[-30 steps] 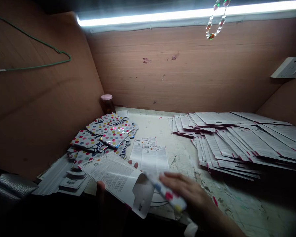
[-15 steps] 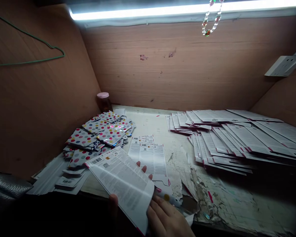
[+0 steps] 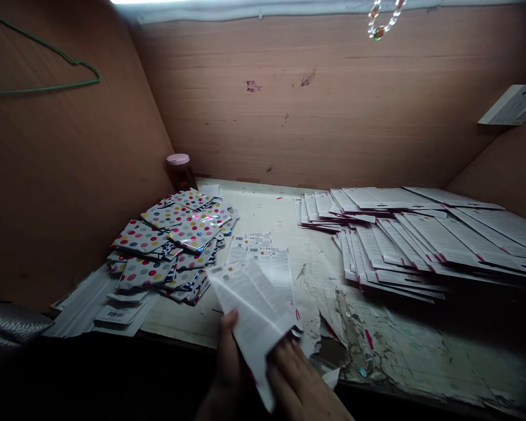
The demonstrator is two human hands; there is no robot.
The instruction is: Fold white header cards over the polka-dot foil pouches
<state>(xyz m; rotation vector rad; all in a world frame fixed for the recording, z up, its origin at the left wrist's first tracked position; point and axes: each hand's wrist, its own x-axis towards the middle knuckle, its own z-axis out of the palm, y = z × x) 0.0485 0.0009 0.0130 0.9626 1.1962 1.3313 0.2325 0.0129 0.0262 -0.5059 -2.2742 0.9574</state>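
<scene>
A white printed packet, with lines of small text, is tilted above the table's front edge. My left hand grips it by its left side, thumb showing at the edge and the other fingers hidden behind. At the packet's lower right end is my right hand, its fingers close together and the fingertips out of sight at the packet's edge. Whether they pinch anything does not show. Beneath and beyond lie more printed packets on the table. To the left is a heap of polka-dot pouches.
Overlapping rows of white packets cover the right side. White labelled sheets lie at the front left. A pink-lidded jar stands in the back corner. The table has a torn, peeling surface. A green hanger hangs left.
The packet's upper end has swung to the right, and my left hand has come along with it. Dotted material beside my right hand has gone from sight. The whole view has tilted slightly downward.
</scene>
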